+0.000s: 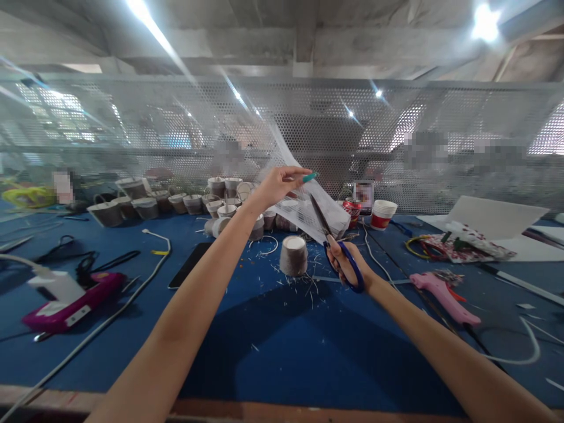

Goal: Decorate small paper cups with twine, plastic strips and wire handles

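1. Scissors (323, 217) with blue handles sit in the right hand (346, 262) of a person at a blue worktable (282, 358), the fingers closed around the loops. The blades point up and away; how far they are parted is hard to make out.

2. Beside the blades, a sheet of white mesh (335, 216) slants above the table, its upper end fading into the perforated screen (330, 126) behind.

3. The left hand (281, 187) is raised at the mesh, fingers bent, a small teal item (309, 177) at their tips. One cannot tell whether the fingers pinch the mesh or only touch it; part of the grip is turned from view.

4. Below the hands stands a grey-brown tapered cup (294, 258), narrow white end up, amid scattered pale clippings.

5. Small baskets (145, 208) crowd the back, several partly covered by the left forearm, which also cuts across a dark flat slab (190, 265). Both forearms run out of frame at the bottom.

6. At right lies a pink glue gun (445, 298).
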The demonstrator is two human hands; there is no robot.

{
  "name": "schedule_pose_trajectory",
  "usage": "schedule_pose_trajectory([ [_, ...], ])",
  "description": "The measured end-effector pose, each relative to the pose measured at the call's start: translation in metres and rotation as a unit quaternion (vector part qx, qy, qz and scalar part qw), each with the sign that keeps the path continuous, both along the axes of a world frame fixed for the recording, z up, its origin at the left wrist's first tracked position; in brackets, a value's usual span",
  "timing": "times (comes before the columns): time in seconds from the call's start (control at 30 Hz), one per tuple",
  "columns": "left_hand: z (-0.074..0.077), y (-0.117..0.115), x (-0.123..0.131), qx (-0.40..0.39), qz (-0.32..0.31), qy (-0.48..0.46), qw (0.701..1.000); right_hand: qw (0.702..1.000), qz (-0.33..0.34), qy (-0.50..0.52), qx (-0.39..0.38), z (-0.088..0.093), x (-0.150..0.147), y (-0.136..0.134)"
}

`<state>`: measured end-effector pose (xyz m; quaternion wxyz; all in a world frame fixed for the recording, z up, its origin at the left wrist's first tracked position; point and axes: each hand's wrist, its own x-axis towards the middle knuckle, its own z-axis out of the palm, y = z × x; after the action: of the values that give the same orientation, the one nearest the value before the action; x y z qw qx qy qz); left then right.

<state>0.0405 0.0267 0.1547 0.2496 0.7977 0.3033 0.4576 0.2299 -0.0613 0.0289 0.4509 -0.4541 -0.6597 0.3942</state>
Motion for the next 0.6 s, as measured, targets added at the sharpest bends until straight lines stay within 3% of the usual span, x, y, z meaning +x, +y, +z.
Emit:
schedule_pose_trajectory([
  [0.23, -0.0027, 0.0058, -0.0017, 0.026, 0.045, -0.034, 0.998, 1.0, 0.004, -0.015, 0.024, -0.0035, 0.0005, 0.0025],
  [0.6, -0.0052, 0.0087, 0.0008, 0.003, 0.014, -0.045, 0.999, 1.0, 0.02, -0.004, 0.006, -0.0052, 0.0001, -0.0001],
])
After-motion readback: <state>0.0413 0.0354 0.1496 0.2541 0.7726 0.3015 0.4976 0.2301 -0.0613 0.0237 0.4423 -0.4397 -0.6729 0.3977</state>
